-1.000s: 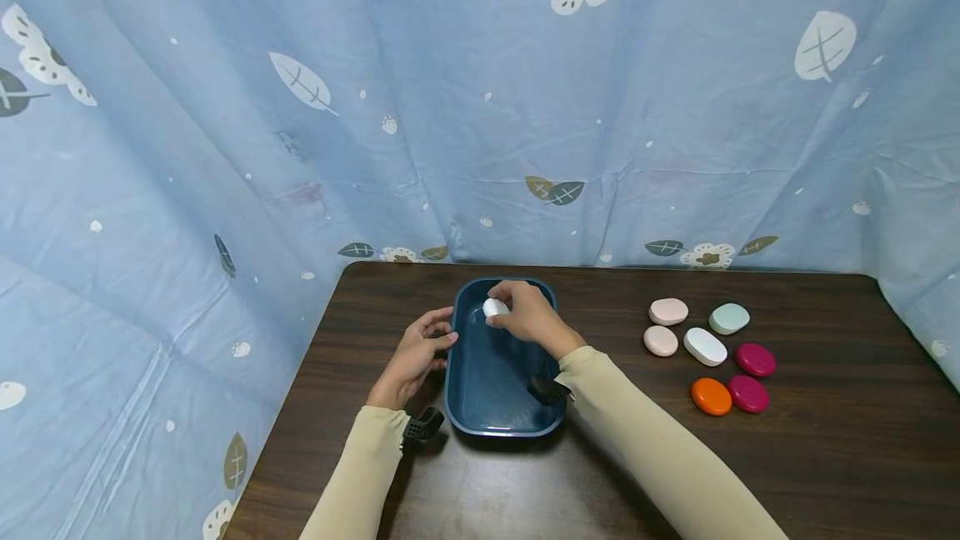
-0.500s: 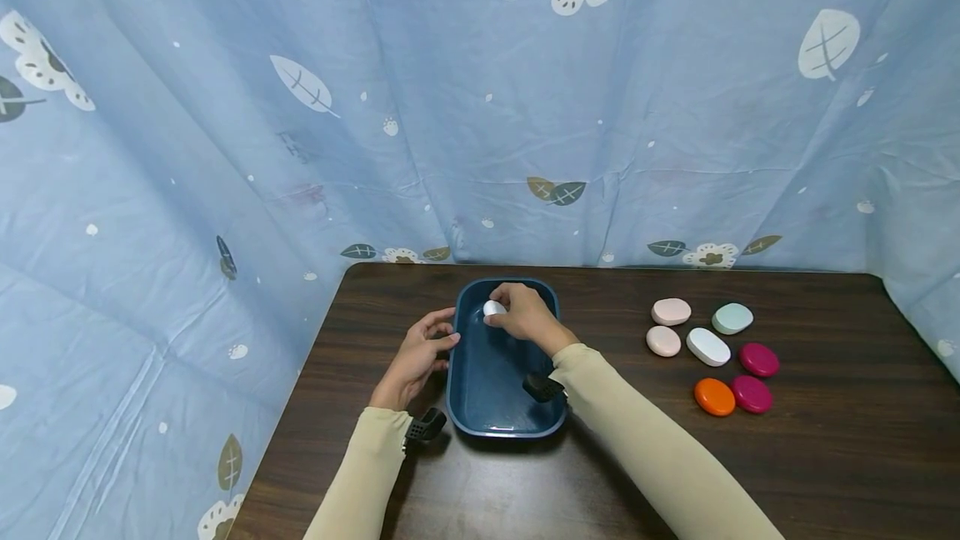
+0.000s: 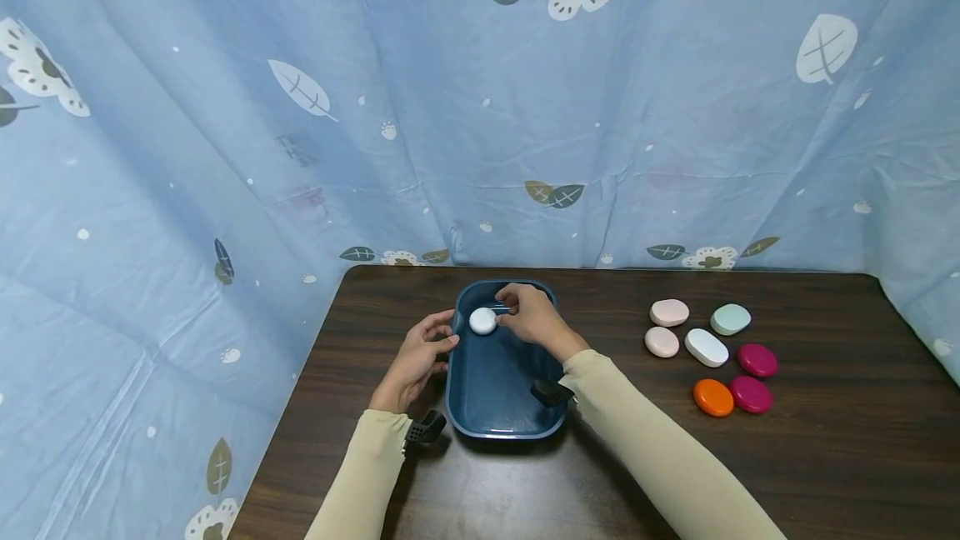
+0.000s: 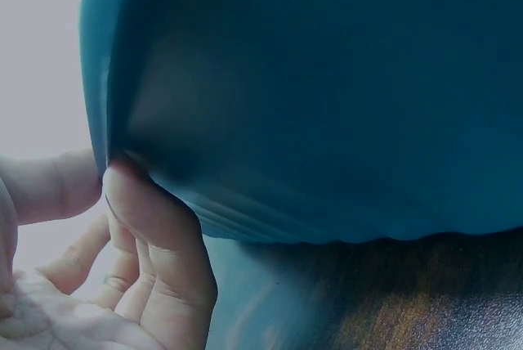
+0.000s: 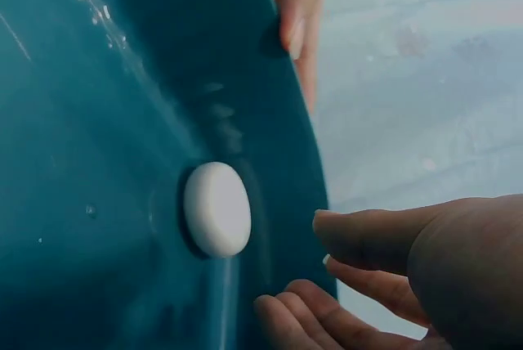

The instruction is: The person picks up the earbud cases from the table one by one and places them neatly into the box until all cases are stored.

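Because nothing grips the white oval piece (image 3: pixel 483 321), release looks done

Piece lies in the blue tray (image 3: pixel 495 390), toward 11 o'clock. Right hand (image 3: pixel 534 315) is empty, thumb and fingers parted, just beside it. Left hand (image 3: pixel 412 358) pinches the tray wall near 10 o'clock. Next move probably needs a clean right-hand lift. Seven other oval pieces (image 3: pixel 707 347): 3 o'clock.

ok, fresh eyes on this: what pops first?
Probably the white piece in the blue tray, toward its far left, beside the right hand. Then the orange piece and two magenta pieces, vivid on the dark table right of the tray.
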